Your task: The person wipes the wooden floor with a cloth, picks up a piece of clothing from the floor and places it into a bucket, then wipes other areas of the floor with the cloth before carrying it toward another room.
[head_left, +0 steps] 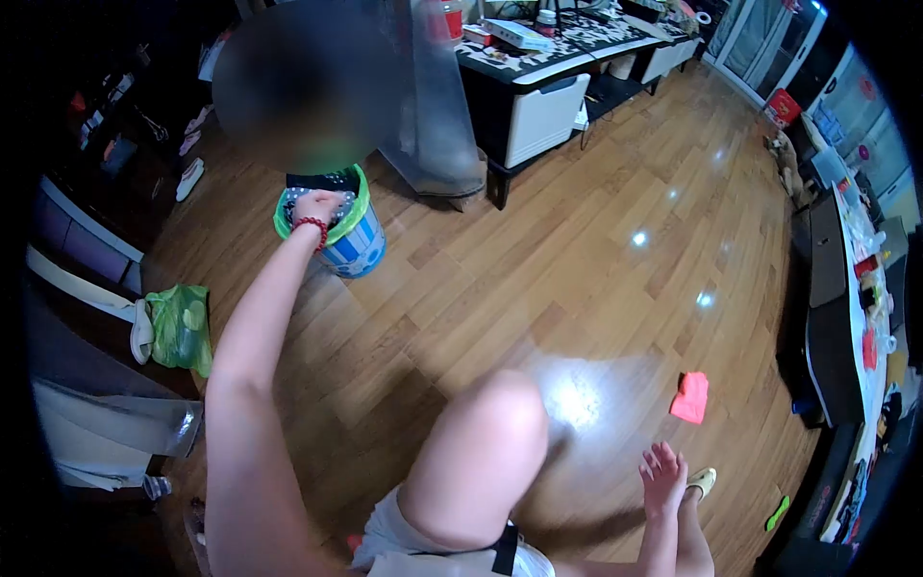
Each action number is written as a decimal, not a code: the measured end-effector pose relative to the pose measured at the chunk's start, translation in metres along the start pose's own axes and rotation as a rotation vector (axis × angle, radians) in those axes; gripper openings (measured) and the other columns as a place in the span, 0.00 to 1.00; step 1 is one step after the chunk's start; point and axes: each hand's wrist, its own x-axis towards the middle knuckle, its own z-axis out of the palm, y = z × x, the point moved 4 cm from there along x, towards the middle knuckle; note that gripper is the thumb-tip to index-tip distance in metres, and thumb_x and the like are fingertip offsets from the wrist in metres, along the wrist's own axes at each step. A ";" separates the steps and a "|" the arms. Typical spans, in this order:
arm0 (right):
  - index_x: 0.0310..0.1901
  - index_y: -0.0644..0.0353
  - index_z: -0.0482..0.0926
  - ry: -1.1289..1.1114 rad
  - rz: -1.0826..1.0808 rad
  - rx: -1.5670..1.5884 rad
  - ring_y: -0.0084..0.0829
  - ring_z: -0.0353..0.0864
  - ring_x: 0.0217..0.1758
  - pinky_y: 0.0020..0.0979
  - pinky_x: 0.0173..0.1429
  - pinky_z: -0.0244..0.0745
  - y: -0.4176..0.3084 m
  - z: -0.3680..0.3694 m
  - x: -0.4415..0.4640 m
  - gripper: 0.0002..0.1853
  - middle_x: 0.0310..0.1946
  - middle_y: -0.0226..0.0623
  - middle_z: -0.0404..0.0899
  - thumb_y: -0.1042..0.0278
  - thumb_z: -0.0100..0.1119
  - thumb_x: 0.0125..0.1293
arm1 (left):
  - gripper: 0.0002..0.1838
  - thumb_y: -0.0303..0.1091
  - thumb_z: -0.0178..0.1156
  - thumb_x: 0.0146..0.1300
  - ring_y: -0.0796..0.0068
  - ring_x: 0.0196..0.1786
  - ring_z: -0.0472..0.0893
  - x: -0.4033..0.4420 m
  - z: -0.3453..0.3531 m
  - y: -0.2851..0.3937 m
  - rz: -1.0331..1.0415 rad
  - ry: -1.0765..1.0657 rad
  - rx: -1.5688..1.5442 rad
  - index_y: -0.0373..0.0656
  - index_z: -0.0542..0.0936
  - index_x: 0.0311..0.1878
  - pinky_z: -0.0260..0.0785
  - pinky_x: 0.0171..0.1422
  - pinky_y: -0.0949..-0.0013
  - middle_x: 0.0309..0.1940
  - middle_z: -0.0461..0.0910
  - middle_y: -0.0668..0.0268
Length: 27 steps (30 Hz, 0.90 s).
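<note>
My left hand (317, 205), with a red bead bracelet at the wrist, reaches far forward over a blue and white bin (358, 248). Its fingers are closed at a dark sheet-like thing with white dots (296, 195) in the bin's mouth; whether it is cloth or plastic I cannot tell. A green bag (362, 192) lines the bin and folds over its rim. Low on the right, my right hand (663, 478) hangs above the floor with its fingers spread, holding nothing. A folded coral-red cloth-like piece (689, 397) lies on the floor just beyond it.
A green plastic bag (181, 327) sits on the left by a white slipper (141, 332). Past the bin stands a desk with a white drawer (546, 118). A long cluttered cabinet (835, 308) lines the right. My raised knee (490, 433) is in the middle.
</note>
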 end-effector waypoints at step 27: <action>0.56 0.61 0.73 0.112 0.112 -0.267 0.31 0.75 0.53 0.35 0.52 0.75 0.044 0.018 -0.023 0.20 0.55 0.35 0.74 0.57 0.52 0.68 | 0.20 0.31 0.52 0.62 0.68 0.70 0.64 0.087 0.028 0.050 0.416 -0.107 1.341 0.61 0.79 0.56 0.48 0.64 0.28 0.64 0.71 0.70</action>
